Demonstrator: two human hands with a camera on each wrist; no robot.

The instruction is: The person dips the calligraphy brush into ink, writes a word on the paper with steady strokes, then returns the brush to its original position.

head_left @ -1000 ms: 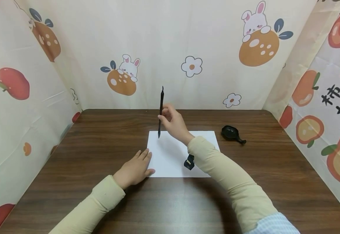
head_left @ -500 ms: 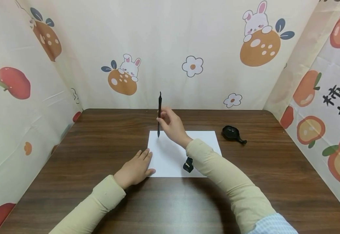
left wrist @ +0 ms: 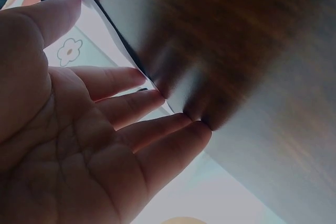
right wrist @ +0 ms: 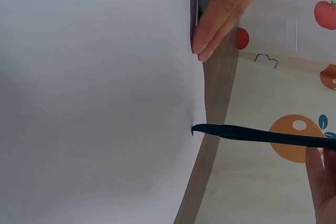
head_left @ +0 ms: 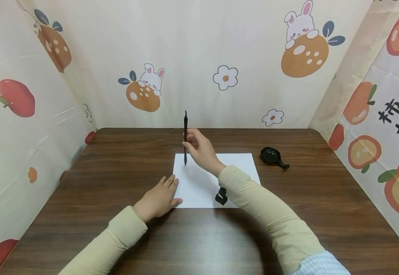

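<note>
While the writing brush [head_left: 185, 125] stands near the frame's centre, long axis nearly vertical, tip down at the upper left of the white paper [head_left: 199, 193], the right hand [head_left: 202, 153] is the nearer, just right of the shaft, thumb and fingers pinching it. Tip bent in right wrist view; contact with paper likely. Lower left of the brush, the left hand [head_left: 156, 199] rests fingers extended, slightly apart, touching the paper's left edge.
</note>
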